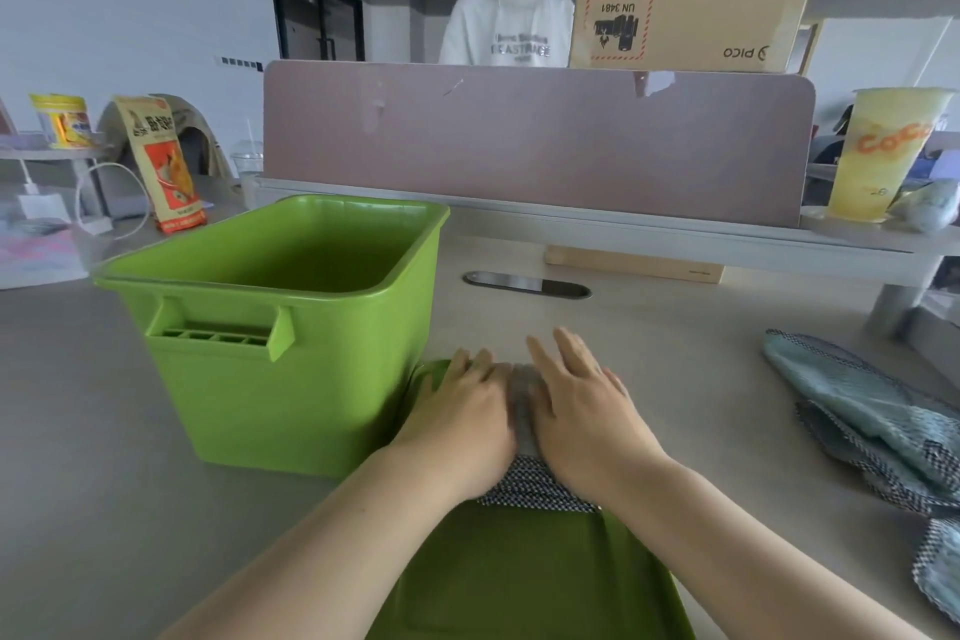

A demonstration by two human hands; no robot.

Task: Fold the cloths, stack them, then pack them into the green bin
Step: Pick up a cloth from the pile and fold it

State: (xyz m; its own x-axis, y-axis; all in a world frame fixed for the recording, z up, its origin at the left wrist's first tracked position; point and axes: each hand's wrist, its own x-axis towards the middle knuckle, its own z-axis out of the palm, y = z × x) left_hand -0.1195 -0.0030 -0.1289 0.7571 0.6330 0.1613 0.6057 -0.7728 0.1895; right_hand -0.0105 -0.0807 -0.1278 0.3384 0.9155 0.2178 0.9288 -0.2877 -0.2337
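Pressed the grey cloth (pixel 522 411) flat with left hand (pixel 462 411) and right hand (pixel 582 411), fingers straight and spread, atop the green lid (pixel 519 577) just beside the green bin (pixel 270 379). Looked mid-fold; next probably called for fetching the unfolded cloths (pixel 872 411) off the worktop (pixel 675 353) at right.

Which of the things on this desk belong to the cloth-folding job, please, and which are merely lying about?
For the job: green bin; green lid; folded cloth, pressed flat by left hand and right hand; unfolded cloths.

Lying about: snack bag; yellow tin; drink cup; cardboard box; charger.
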